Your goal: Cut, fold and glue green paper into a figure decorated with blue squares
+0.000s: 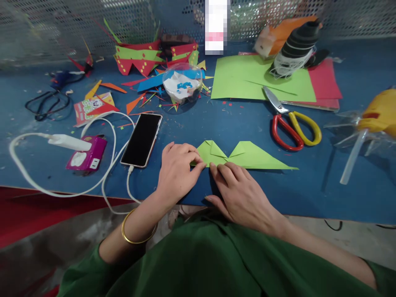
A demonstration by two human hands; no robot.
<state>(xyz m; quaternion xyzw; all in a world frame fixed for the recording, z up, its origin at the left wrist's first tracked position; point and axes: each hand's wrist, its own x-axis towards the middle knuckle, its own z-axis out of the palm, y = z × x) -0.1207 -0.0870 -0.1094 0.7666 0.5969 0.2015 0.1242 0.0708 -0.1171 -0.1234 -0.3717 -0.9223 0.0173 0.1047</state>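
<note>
A light green paper (260,159), folded into a long strip with two peaks and a dip between them, lies flat near the table's front edge. My left hand (177,171) covers its left end, with thumb and forefinger closed together at the lower edge. The fingertips of my right hand (243,194) press on the paper's lower edge near the middle. The right thumb is held apart, off the paper. Scissors (280,108) with one red and one yellow handle lie beyond the paper to the right, blades parted.
A phone (142,140) on a white cable lies left of my hands, beside a purple socket block (99,148). Behind are a clear bowl (182,84), paper scraps, red-green paper crowns (139,57), green sheets (235,78) and a black thread cone (298,41). A yellow glue gun (379,111) sits right.
</note>
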